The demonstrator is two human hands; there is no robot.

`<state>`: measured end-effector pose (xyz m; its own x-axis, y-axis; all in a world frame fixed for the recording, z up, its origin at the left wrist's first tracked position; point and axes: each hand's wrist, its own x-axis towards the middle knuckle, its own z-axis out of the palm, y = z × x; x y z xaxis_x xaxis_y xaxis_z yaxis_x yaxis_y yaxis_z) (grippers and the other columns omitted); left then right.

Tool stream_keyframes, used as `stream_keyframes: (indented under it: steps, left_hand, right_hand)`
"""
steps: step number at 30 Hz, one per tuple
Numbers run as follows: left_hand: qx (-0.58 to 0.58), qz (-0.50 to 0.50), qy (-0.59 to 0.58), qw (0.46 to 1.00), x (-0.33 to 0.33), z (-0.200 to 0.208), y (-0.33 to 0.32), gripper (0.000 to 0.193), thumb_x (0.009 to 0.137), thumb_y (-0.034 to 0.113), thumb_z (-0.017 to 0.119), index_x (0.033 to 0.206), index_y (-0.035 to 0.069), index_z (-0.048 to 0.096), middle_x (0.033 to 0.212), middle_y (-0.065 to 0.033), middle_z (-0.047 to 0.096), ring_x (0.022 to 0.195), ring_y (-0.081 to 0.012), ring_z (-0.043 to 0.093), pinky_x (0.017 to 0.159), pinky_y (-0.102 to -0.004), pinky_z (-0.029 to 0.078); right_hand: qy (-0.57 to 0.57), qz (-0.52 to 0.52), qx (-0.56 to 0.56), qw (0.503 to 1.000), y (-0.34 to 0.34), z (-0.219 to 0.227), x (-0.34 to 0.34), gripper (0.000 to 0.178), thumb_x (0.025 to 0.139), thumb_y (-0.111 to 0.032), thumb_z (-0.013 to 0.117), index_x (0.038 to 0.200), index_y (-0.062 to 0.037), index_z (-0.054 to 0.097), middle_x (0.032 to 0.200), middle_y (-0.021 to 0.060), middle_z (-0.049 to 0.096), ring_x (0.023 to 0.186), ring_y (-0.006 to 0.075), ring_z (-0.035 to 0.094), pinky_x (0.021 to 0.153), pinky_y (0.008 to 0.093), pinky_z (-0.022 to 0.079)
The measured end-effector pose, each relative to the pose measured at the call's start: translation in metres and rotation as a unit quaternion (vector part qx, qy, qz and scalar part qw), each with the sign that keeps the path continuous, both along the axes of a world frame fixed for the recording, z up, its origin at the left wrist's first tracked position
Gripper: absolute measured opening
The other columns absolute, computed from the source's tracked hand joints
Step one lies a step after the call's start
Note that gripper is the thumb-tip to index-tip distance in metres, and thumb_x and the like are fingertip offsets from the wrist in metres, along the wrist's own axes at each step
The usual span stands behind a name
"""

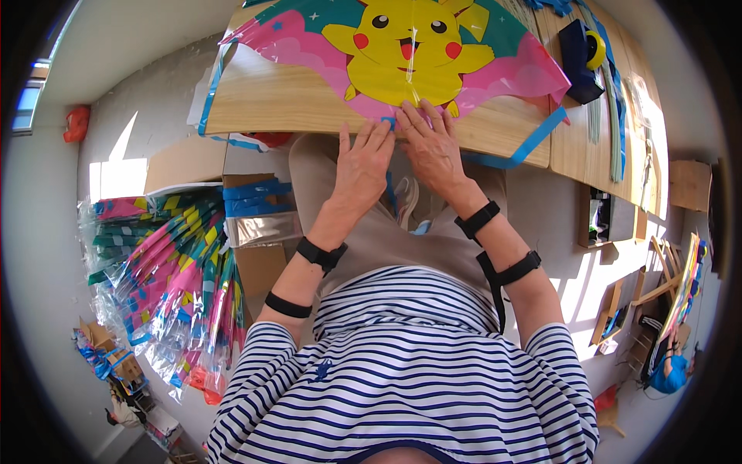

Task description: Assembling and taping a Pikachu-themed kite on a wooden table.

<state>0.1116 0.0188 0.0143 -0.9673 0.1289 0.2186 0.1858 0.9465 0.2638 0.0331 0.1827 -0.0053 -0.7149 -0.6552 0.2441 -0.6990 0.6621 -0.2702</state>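
Observation:
A kite [309,58] of shiny pink and green sheet, printed with a yellow cartoon figure, lies spread on a wooden table [270,97]. At its lower middle edge, by the table's near edge, both my hands rest close together. My left hand [362,164] has its fingers stretched out and apart, the tips beside a small piece of blue tape [389,122]. My right hand [434,155] lies with straight fingers on the sheet's lower edge, just under the figure. Both thumbs are hard to make out.
A dark blue tape dispenser [578,66] with a yellow roll stands at the table's right. Blue tape [533,141] sticks to the near edge. Left of my legs, several plastic-wrapped pink and green kites [174,271] pile beside a cardboard box [263,278]. Another person [671,375] is at far right.

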Motion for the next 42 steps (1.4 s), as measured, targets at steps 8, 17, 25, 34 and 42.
stream_keyframes:
  steps: [8,17,25,34,42]
  left_hand:
    - [-0.015,-0.004,-0.001,1.0,-0.001,0.0,-0.001,0.051,0.081,-0.005,0.058,0.131,0.003,0.06,0.141,-0.0104,0.055,0.138,-0.0302,0.046,0.117,-0.0617,0.024]
    - [-0.021,0.001,-0.019,1.0,0.0,0.007,-0.011,0.052,0.082,-0.005,0.059,0.133,0.005,0.059,0.142,-0.0086,0.055,0.139,-0.0289,0.045,0.117,-0.0639,0.022]
    - [-0.019,0.003,-0.009,1.0,-0.001,0.002,-0.01,0.051,0.078,-0.003,0.063,0.128,0.003,0.062,0.139,-0.0106,0.056,0.136,-0.031,0.047,0.113,-0.0695,0.025]
    - [-0.002,-0.002,-0.032,0.999,-0.004,-0.001,-0.012,0.055,0.077,-0.004,0.064,0.131,0.004,0.06,0.143,-0.0074,0.055,0.138,-0.0293,0.046,0.114,-0.0703,0.021]
    - [0.009,0.014,-0.062,0.998,-0.006,0.005,-0.012,0.05,0.081,-0.003,0.061,0.13,0.009,0.063,0.143,-0.0048,0.056,0.138,-0.0268,0.047,0.115,-0.0694,0.021]
  right_hand:
    - [-0.005,-0.002,0.007,1.0,0.0,0.0,0.0,0.069,0.086,-0.018,0.072,0.149,-0.0131,0.046,0.157,0.0041,0.042,0.146,0.0325,0.034,0.119,0.0559,0.024]
    - [0.002,0.0,-0.014,1.0,0.001,0.0,0.0,0.068,0.083,-0.019,0.074,0.147,-0.0126,0.05,0.155,0.0042,0.045,0.143,0.0334,0.037,0.118,0.0568,0.025]
    - [-0.038,-0.006,-0.102,0.994,-0.002,0.019,0.02,0.041,0.077,-0.009,0.075,0.116,-0.0034,0.063,0.122,0.0129,0.061,0.115,0.036,0.057,0.098,0.0483,0.046]
    - [-0.246,-0.128,-0.079,0.958,-0.031,0.015,0.038,0.019,0.078,-0.013,0.07,0.093,-0.0008,0.066,0.097,0.0247,0.066,0.086,0.0427,0.066,0.074,0.0488,0.054]
    - [-0.755,-0.192,-0.349,0.52,-0.041,-0.036,0.023,0.021,0.084,-0.009,0.073,0.098,0.0043,0.066,0.082,0.015,0.069,0.066,0.0236,0.071,0.061,0.0373,0.061]
